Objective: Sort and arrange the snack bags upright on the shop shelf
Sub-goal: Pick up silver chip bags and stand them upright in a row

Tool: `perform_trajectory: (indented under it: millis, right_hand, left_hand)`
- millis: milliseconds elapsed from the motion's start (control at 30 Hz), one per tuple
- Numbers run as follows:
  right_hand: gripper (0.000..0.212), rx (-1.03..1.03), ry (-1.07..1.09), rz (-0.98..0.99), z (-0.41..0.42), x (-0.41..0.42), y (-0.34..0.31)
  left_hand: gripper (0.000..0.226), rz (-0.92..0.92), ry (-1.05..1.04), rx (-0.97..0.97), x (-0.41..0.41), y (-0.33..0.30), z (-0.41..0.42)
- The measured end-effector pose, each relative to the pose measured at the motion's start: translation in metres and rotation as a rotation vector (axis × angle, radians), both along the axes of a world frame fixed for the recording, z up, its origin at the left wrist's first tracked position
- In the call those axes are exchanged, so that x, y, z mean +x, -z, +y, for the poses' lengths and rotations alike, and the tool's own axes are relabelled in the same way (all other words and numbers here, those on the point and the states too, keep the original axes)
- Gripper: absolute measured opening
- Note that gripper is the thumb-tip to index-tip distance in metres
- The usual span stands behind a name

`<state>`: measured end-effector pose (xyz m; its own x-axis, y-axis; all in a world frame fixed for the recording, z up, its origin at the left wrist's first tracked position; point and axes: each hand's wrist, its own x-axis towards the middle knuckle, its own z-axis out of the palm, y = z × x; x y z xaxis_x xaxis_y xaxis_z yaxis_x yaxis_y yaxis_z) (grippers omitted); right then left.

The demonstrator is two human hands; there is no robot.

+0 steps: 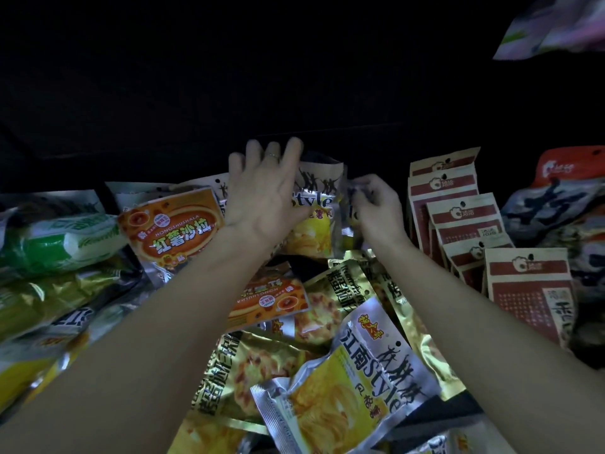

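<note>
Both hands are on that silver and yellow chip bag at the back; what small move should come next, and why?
Probably release the silver and yellow "Style" chip bag: it already stands upright, left hand flat against it, right hand pinching its edge. Loose bags lie flat in front.

Dim light, black shelf recess [229, 77] behind.

The orange bag [173, 227] reads "HONGSNUSHALA" and "红薯沙拉", the upright yellow chip bag [312, 211] shows "Style", and the lying silver-yellow chip bag [357, 388] reads "江南Style".
</note>
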<state>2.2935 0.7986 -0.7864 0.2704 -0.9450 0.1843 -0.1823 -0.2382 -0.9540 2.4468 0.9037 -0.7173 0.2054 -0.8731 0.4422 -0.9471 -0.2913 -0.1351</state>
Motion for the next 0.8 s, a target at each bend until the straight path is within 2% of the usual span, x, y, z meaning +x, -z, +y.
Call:
perform_trajectory:
  millis: [100, 200, 367, 500, 600, 700, 800]
  right_hand:
    - [0.024, 0.025, -0.010, -0.110, 0.001, 0.009, -0.017]
    - [0.021, 0.098, -0.045, -0.153, 0.004, 0.021, -0.027]
    - [0.020, 0.275, -0.074, -0.043, -0.004, 0.023, -0.009]
    - [0.030, 0.268, 0.067, 0.211, -0.012, 0.010, 0.006]
    - [0.017, 0.314, 0.124, 0.160, -0.002, 0.005, 0.008]
    - [0.021, 0.333, -0.050, 0.074, 0.012, 0.001, 0.010]
    - [0.054, 0.323, -0.322, 0.193, 0.023, -0.007, 0.013]
  left_hand:
    - [0.089, -0.021, 0.034, 0.019, 0.004, 0.000, 0.005]
    - [0.087, -0.048, 0.032, 0.097, 0.000, 0.009, 0.008]
    - [0.097, 0.106, 0.022, 0.184, 0.001, 0.028, 0.003]
    - [0.114, 0.135, -0.038, 0.157, 0.004, 0.031, 0.002]
    - [0.110, 0.146, -0.039, 0.174, 0.007, 0.031, 0.002]
    - [0.106, 0.148, -0.030, 0.178, 0.008, 0.033, 0.003]
    - [0.106, 0.163, -0.020, 0.186, 0.006, 0.031, 0.005]
